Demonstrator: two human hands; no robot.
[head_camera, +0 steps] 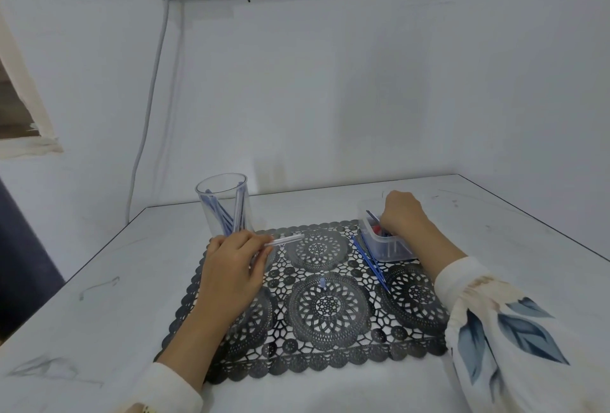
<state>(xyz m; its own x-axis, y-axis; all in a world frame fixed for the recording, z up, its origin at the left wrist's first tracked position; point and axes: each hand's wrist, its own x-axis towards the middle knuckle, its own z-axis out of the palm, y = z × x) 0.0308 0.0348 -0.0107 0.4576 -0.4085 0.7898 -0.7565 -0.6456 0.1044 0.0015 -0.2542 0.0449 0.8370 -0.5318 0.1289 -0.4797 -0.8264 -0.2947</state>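
Fingers of left hand (231, 267) pinch clear tube (285, 240); right hand (401, 211) fingers hidden inside box (392, 249), grip unclear

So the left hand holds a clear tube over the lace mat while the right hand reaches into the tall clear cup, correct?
Not quite. In the head view the right hand reaches into the small plastic box, not the tall clear cup, which stands apart near the left hand. The left hand does hold a clear tube over the lace mat.
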